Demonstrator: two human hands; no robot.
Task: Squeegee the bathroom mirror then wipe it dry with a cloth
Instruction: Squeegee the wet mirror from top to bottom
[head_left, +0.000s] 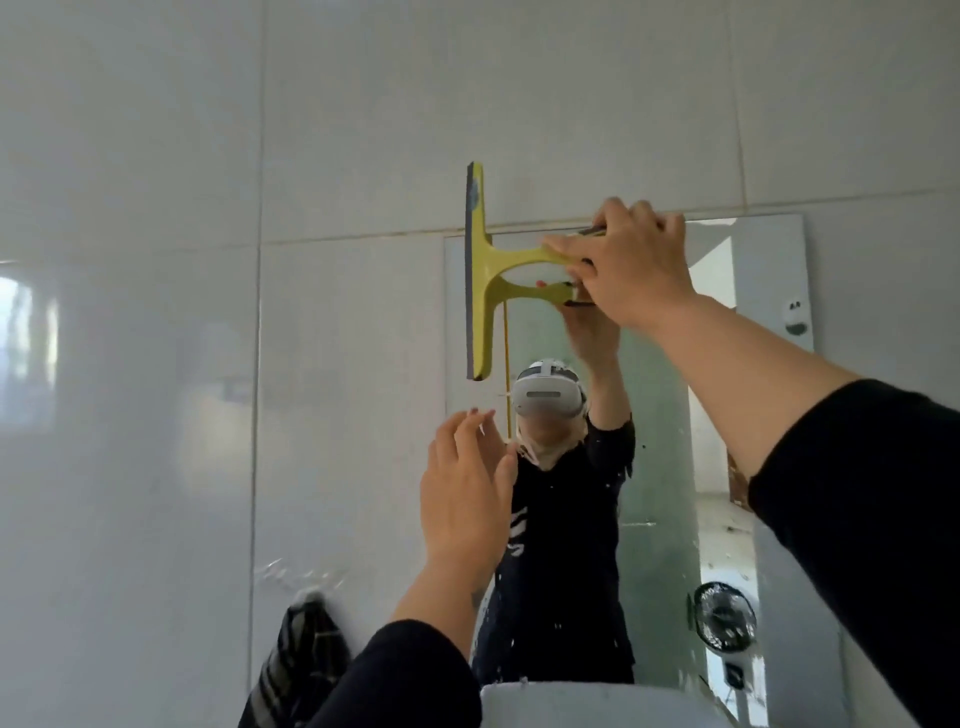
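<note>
The rectangular mirror (654, 467) hangs on the tiled wall, with water drops and streaks on its glass. My right hand (634, 265) grips the handle of a yellow-green squeegee (480, 270) at the mirror's top left corner. Its grey blade stands upright along the mirror's left edge and reaches above the top edge onto the tile. My left hand (467, 493) is raised lower down at the mirror's left edge, fingers spread, holding nothing. A dark striped cloth (301, 660) hangs on the wall at lower left.
Glossy white wall tiles (156, 364) surround the mirror. A white basin rim (597, 706) shows at the bottom. The mirror reflects a person with a headset, a small black fan (724, 621) and a doorway.
</note>
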